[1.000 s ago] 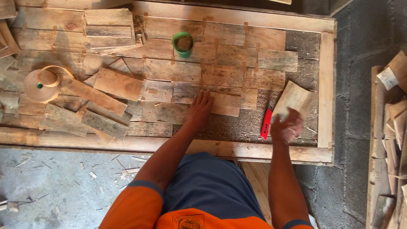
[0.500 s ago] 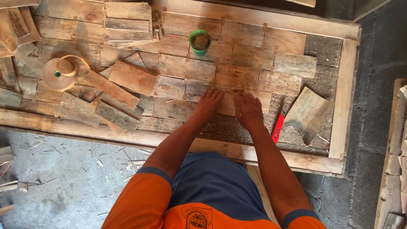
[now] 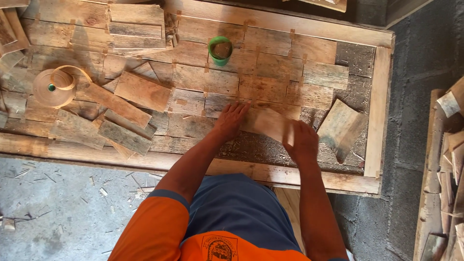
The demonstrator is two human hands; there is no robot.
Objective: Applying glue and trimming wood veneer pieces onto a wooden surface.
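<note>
My left hand (image 3: 231, 121) lies flat with fingers spread on the weathered wood pieces set inside a shallow wooden frame (image 3: 378, 111). Just right of it, my right hand (image 3: 302, 142) grips the end of a small pale wood piece (image 3: 268, 124), which is blurred and lies over the rough dark bed of the frame. A loose slab of wood (image 3: 340, 128) rests tilted on that bed to the right of my right hand. The laid pieces form a taped patchwork panel (image 3: 261, 72).
A green tape roll (image 3: 220, 50) stands on the panel at the back. A tan tape roll (image 3: 50, 87), loose boards (image 3: 128, 99) and a stack of boards (image 3: 135, 26) lie at the left. Scrap wood (image 3: 447, 169) is piled at the far right; wood chips litter the concrete floor.
My right hand let go of the slab at the right, moved left beside my left hand, and now holds a small wood piece. The red tool is out of sight.
</note>
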